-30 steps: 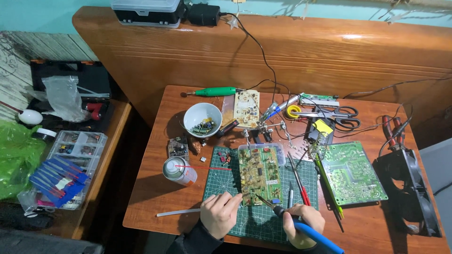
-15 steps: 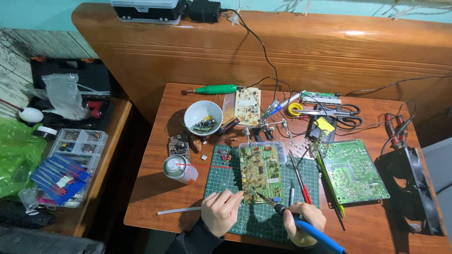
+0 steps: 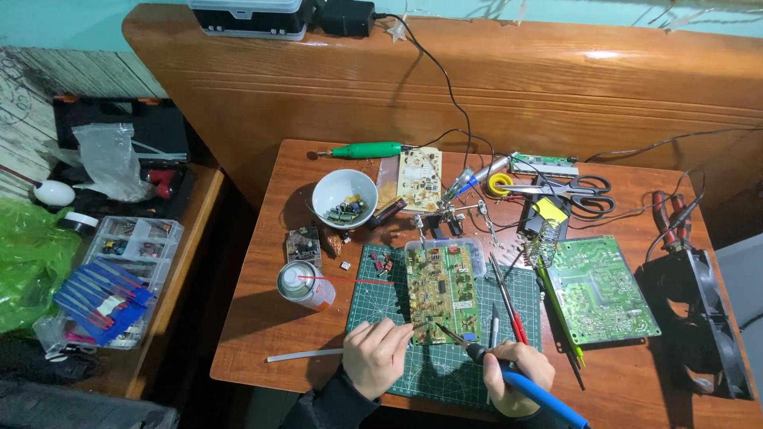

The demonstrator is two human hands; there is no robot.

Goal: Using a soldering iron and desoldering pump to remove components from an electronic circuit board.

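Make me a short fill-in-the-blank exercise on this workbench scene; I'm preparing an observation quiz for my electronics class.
1. The right hand holds a soldering iron with a ____ handle.
2. The circuit board under the iron's tip lies on a green cutting ____.
3. The white bowl holds small electronic ____.
4. The scissors lie at the table's ____ edge, away from the left hand.

Missing words: blue; mat; parts; far
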